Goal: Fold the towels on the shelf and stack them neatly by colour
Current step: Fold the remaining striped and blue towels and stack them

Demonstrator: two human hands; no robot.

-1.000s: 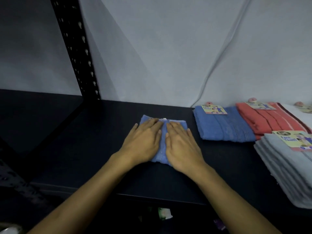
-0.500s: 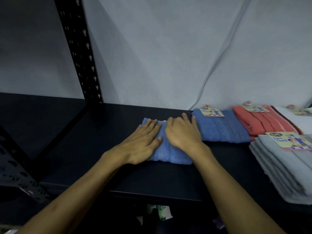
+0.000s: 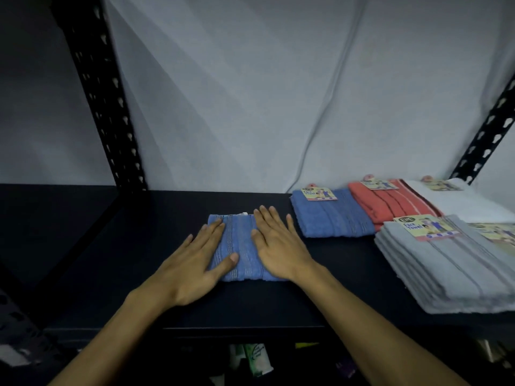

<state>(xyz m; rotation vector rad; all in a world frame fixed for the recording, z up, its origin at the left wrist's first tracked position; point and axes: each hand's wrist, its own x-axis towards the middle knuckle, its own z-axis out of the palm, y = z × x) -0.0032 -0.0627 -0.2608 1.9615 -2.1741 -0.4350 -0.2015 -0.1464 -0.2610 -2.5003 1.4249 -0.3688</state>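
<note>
Towels lie along a dark shelf (image 3: 348,274), most of them already folded. Blue towel (image 3: 245,246), folded to a small rectangle, lies flat at mid-shelf under both hands. Left hand (image 3: 195,263) rests palm-down on its left half, fingers straight and together, thumb spread across the cloth; right hand (image 3: 278,246) lies flat on its right half, fingers straight and slightly spread. Neither hand grips or pinches the cloth; both press it flat. Just to the right, apart from it, sits a second folded blue towel (image 3: 331,215) bearing a paper label. Beyond that lie a folded red towel (image 3: 390,201) and a white towel (image 3: 459,201), and nearer the front edge a stack of grey towels (image 3: 451,266), also labelled.

Judged progress: folding of the blue towel appears finished or nearly so, this being the smoothing stage. Remaining, by the task: placing it on the labelled blue towel so the blues form one pile. Whether unfolded towels remain elsewhere cannot be told.
</note>
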